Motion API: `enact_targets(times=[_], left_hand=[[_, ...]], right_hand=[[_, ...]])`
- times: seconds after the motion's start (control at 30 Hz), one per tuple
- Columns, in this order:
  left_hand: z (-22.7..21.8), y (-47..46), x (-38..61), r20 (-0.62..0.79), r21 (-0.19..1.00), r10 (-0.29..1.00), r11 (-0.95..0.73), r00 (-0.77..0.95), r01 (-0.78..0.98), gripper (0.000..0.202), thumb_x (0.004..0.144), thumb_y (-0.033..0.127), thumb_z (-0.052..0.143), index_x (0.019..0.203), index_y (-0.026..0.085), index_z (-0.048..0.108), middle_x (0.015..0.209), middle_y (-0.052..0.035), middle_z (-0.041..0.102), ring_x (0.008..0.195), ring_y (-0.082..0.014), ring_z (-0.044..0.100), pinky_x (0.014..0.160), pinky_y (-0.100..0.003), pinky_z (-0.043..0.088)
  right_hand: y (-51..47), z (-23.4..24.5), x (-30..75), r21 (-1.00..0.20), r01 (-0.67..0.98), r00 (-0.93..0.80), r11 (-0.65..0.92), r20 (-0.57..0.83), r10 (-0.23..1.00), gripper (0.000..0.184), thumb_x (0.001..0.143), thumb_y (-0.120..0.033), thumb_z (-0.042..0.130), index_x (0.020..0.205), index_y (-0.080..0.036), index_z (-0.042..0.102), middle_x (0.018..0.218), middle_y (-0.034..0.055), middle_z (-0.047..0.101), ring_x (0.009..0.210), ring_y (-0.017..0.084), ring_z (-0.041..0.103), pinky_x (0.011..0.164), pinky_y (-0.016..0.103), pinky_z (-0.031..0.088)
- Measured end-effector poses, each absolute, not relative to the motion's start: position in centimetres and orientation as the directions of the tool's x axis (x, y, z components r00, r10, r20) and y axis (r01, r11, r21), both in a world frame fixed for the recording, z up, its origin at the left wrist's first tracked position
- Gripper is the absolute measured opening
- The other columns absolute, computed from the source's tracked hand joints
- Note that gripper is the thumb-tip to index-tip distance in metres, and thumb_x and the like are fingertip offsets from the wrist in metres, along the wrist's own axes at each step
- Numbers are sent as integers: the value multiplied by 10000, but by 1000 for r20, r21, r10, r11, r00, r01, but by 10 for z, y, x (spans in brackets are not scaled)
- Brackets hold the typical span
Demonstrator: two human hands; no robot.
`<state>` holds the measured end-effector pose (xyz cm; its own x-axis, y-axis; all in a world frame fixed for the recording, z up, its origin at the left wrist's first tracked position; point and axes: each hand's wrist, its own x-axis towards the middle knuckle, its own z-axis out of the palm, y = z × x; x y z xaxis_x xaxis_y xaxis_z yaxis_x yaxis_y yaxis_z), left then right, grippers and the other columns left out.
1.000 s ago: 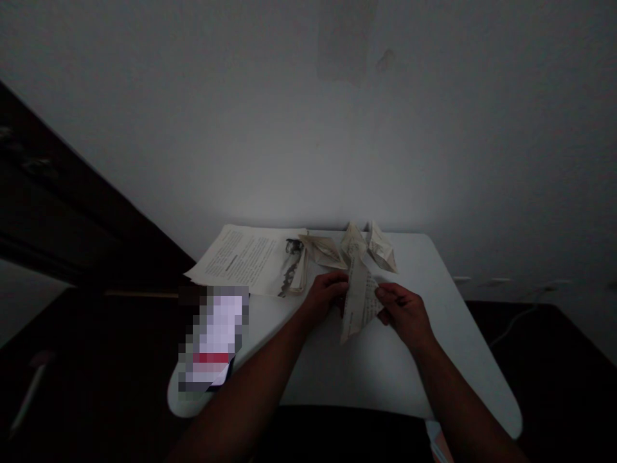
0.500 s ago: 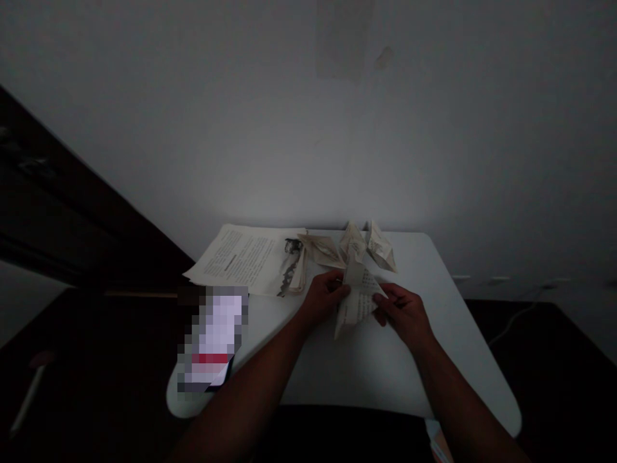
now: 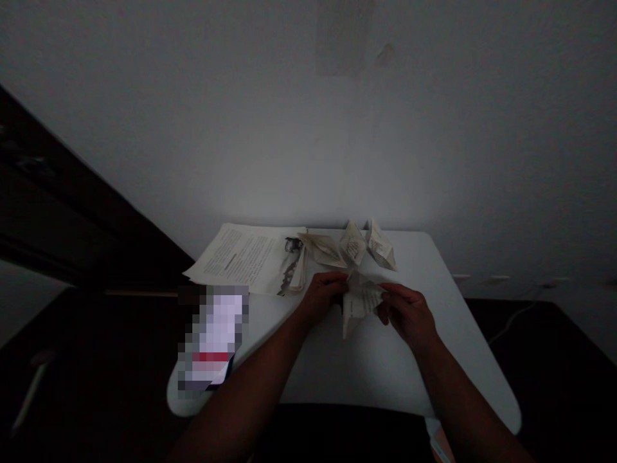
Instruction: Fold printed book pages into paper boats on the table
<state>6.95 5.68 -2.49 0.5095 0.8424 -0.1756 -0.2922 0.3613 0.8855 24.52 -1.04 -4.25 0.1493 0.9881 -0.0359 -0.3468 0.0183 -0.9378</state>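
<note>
My left hand and right hand each pinch a side of the folded printed page, held just above the white counter at frame centre. Folded paper shapes lie just behind it, with an open booklet to their left.

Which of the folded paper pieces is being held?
The near folded piece, pinched between the left hand and right hand; the other three pieces lie untouched at the table's far edge.
</note>
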Motion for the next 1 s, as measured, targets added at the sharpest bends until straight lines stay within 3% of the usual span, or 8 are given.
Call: enact_targets(times=[0.53,0.77,0.9,1.0], left_hand=[[-28,57,66,-111,904,790,333,603,-269,234,564,151,525,695,125,717,516,-21,607,447,-108,497,467,-228,372],[-30,57,65,-105,918,803,305,586,-253,220,594,195,576,751,118,709,589,-25,619,517,-113,520,521,-231,392],[-31,56,67,-110,895,819,328,563,-303,286,603,287,656,820,104,690,668,-38,634,560,-128,548,549,-243,413],[-31,57,68,-103,909,855,288,508,-302,265,621,324,676,756,95,672,624,-26,611,539,-118,537,539,-234,406]], right_hand=[[-12,-37,246,-930,-365,117,-40,-89,989,129,612,-181,634,708,-156,718,402,-19,518,361,128,484,378,264,348],[-13,-41,247,-932,-361,107,-30,-73,992,153,648,-221,640,772,-156,702,422,-27,512,375,132,492,381,267,368],[-11,-38,245,-935,-353,90,-34,-70,994,230,692,-276,657,893,-165,673,551,-8,600,381,109,478,369,257,380],[-10,-38,243,-941,-338,68,-24,-50,996,266,736,-299,641,969,-171,651,560,-13,607,376,100,470,368,246,375]])
